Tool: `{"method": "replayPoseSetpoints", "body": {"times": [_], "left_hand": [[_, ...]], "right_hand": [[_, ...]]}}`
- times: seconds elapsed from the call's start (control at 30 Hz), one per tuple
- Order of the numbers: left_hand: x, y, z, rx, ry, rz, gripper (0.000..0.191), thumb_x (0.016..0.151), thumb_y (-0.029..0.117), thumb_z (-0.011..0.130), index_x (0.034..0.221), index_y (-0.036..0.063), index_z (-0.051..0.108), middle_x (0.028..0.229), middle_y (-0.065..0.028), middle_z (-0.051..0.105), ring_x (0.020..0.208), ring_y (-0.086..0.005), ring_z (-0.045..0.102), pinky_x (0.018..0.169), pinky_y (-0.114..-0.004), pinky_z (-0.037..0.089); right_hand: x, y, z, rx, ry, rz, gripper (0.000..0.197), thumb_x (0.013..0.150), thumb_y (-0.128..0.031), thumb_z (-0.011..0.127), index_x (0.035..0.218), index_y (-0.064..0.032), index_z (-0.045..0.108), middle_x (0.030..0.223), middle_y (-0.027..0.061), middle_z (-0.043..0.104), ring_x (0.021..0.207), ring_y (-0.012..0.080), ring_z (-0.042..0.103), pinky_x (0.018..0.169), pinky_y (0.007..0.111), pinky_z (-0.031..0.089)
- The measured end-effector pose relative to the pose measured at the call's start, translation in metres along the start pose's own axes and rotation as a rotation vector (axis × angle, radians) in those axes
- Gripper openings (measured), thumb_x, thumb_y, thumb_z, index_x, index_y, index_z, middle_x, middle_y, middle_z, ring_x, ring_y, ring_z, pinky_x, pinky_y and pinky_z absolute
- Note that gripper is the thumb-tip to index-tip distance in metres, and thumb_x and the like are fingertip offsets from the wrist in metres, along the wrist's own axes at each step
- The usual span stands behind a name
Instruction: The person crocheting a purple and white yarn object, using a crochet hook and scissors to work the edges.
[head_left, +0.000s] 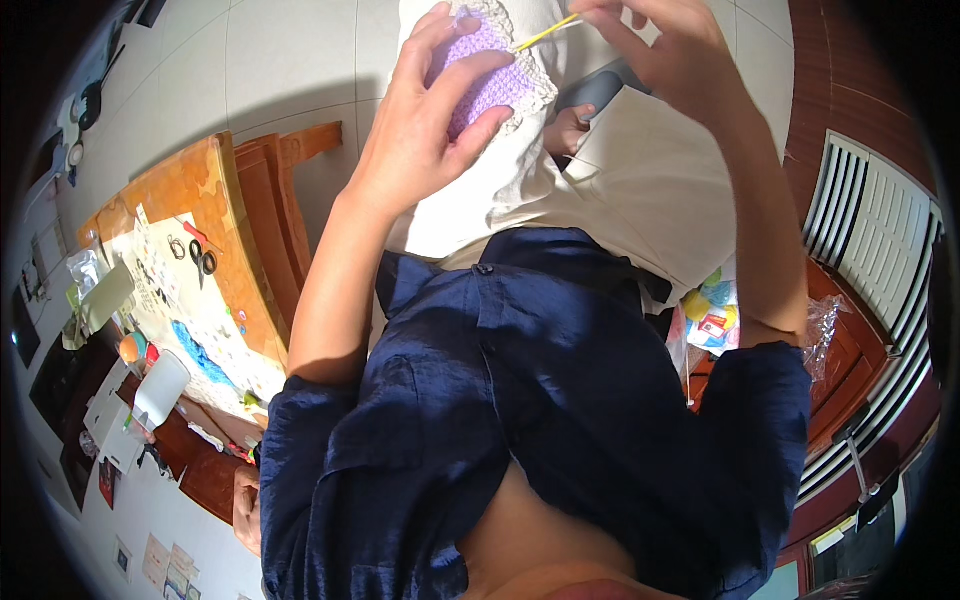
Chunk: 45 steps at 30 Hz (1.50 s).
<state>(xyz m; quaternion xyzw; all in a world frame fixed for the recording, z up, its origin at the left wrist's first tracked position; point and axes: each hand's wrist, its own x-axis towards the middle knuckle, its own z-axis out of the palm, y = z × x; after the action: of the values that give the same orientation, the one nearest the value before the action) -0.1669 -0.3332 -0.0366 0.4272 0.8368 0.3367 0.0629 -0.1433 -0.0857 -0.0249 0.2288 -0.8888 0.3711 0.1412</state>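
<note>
A purple crocheted piece (491, 94) with a scalloped off-white yarn border (541, 90) lies over my light-trousered leg near the top of the view. My left hand (431, 112) holds it, with fingers spread across its face and the thumb along its lower edge. In the fingers of my right hand (671, 56) is a thin yellow tool (546, 33), a crochet hook or yarn needle. Its far end meets the border close to my left index fingertip. White yarn runs beside the tool near my right fingertips. Some right fingertips are cut off by the top edge.
To the left, a wooden table (214, 169) bears black-handled scissors (201, 262), a red-handled tool (196, 232), and blue yarn (199, 352). Another person's hand (246, 506) shows at lower left. Colourful yarn balls (709, 300) in plastic sit by my right elbow.
</note>
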Motion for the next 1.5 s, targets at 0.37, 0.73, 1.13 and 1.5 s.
{"method": "replayPoseSetpoints", "body": {"times": [0.37, 0.73, 1.13, 1.5], "left_hand": [[-0.002, -0.009, 0.012, 0.009, 0.04, 0.051, 0.06, 0.075, 0.015, 0.075, 0.127, 0.0038, 0.049, 0.13, -0.0241, 0.039, 0.123, -0.0402, 0.041, 0.104, -0.044, 0.036], [0.0, -0.005, 0.013, 0.003, 0.037, 0.018, 0.061, 0.074, 0.014, 0.073, 0.129, 0.0042, 0.048, 0.129, -0.0256, 0.036, 0.123, -0.0413, 0.039, 0.105, -0.045, 0.034], [0.002, -0.002, 0.012, 0.028, 0.044, 0.009, 0.061, 0.073, 0.015, 0.074, 0.128, 0.0047, 0.049, 0.127, -0.0256, 0.039, 0.123, -0.042, 0.038, 0.106, -0.047, 0.032], [0.001, -0.001, 0.012, 0.04, 0.038, -0.004, 0.06, 0.074, 0.015, 0.073, 0.128, 0.0054, 0.05, 0.127, -0.0266, 0.038, 0.122, -0.0428, 0.039, 0.106, -0.047, 0.032]], "right_hand": [[-0.06, -0.032, 0.065, 0.151, 0.431, 0.551, 0.006, 0.084, -0.008, 0.068, 0.088, -0.0041, 0.067, 0.083, -0.0014, 0.065, 0.064, 0.0056, 0.049, 0.06, 0.02, 0.043], [-0.061, -0.061, 0.049, 0.461, 0.396, 0.888, 0.011, 0.087, -0.009, 0.066, 0.093, -0.0004, 0.064, 0.08, 0.0016, 0.065, 0.072, 0.0057, 0.061, 0.066, 0.02, 0.047], [-0.061, -0.057, 0.059, 0.475, 0.489, 0.773, 0.01, 0.085, -0.01, 0.066, 0.089, 0.0, 0.065, 0.078, 0.0022, 0.061, 0.064, 0.0063, 0.056, 0.052, 0.021, 0.047], [-0.062, -0.057, 0.079, 0.441, 0.595, 0.783, 0.006, 0.083, -0.006, 0.068, 0.085, -0.001, 0.065, 0.078, 0.0027, 0.061, 0.058, 0.0064, 0.054, 0.052, 0.022, 0.043]]}}
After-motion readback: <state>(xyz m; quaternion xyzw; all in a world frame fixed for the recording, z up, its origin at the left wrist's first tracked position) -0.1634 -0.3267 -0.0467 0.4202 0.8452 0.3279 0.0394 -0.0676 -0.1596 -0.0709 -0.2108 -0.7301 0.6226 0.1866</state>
